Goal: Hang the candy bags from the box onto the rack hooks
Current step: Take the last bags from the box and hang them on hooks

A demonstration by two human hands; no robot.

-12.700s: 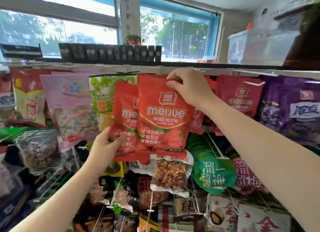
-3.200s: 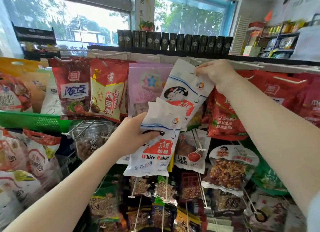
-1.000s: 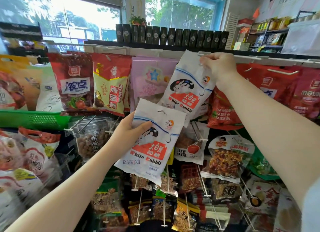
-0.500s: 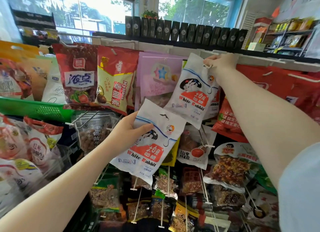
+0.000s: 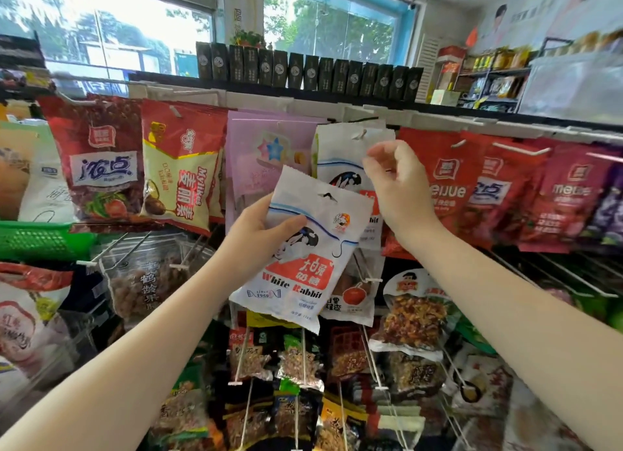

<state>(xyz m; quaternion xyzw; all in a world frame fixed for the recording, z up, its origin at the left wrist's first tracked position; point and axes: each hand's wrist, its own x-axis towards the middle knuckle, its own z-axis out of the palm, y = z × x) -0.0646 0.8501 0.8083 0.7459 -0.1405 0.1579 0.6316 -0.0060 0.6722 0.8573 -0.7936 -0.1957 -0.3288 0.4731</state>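
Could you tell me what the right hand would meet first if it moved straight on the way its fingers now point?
Probably the hung White Rabbit bag: the right hand has its loosely curled fingers aimed up and left at it, holding nothing. Depth is unclear from this one view.

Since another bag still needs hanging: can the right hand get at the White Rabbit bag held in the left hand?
Probably yes. The right hand is empty, just above the held White Rabbit bag, whose top edge sticks out free above the left hand; nothing lies between them.

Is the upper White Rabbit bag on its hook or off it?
On. The upper White Rabbit bag hangs from the hook through its top hole; the right hand holds nothing.
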